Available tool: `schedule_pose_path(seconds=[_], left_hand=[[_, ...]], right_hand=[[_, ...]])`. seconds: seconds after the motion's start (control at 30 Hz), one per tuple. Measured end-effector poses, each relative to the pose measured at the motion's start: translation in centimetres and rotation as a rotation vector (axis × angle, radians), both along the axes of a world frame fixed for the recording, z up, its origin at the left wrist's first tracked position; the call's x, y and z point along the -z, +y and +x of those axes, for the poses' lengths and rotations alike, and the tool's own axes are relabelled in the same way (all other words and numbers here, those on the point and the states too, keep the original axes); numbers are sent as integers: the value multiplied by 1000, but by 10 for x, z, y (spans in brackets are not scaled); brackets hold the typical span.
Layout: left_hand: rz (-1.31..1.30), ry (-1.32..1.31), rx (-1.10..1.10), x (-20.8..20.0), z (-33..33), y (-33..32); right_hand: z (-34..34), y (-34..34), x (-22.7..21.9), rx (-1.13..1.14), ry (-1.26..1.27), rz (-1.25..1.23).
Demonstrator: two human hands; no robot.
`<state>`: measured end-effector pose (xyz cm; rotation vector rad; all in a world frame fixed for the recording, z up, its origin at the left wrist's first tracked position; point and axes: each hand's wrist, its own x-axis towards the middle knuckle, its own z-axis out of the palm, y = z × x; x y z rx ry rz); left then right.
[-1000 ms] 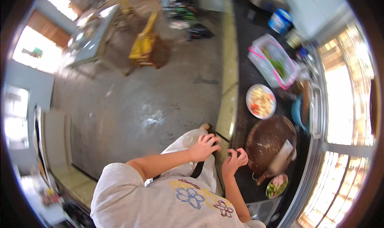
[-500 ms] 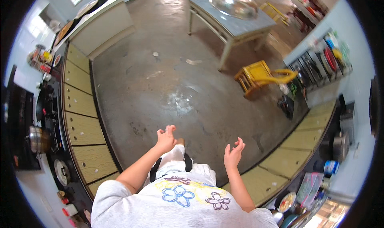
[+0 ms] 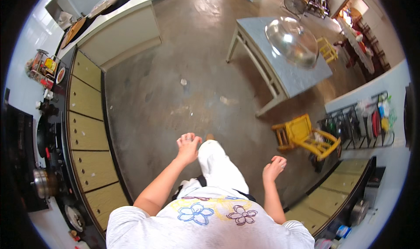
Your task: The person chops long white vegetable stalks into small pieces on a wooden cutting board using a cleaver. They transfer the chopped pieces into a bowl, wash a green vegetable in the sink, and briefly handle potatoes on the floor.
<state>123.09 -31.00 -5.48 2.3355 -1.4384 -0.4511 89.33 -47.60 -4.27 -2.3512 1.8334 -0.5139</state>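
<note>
My left hand (image 3: 188,147) hangs in the air in front of me, above the grey concrete floor. Its fingers are bent but loose, and nothing shows in them. Farther right, my right hand (image 3: 274,169) is also in the air, its fingers half curled with nothing visible in them; a ring shows on one finger. Neither hand touches anything. Nearest to the right hand is a small yellow chair (image 3: 302,135) on the floor beyond it. My leg in white trousers (image 3: 221,163) is stretched forward between my hands.
A grey-topped table (image 3: 258,43) at the far right bears a large clear dome cover (image 3: 293,43). Yellowish cabinets (image 3: 89,128) run along the left under a dark counter with a steel pot (image 3: 45,183). On the right are a wall rack (image 3: 358,124) and more cabinets (image 3: 337,192).
I have stepped forward and the view has turned slightly left; the table and yellow chair now appear lower and farther right. The fingers of both hands have curled in a little more.
</note>
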Motion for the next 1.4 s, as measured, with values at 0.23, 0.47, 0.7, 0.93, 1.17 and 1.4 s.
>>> schedule_pose_path(seconds=[0.23,0.47,0.7,0.93,1.17,1.4], left_hand=[[116,62,-345,-4,169,-112],[259,47,-663,30,364,-237],[226,91,-444,22,550,-464],[69,-132,281,-59,621,-757],[118,-123,60,-12,751,-967],[638,-333,-573,96,966,-1027]], right_hand=[[253,-197,-27,-96,-345,385],[472,-374,-31,-271,-267,270],[548,-527,2,-110,-122,109],[606,-687,0,260,-251,-11],[681,-888,51,471,-224,-299],[820,-1092,-28,455,-476,24]])
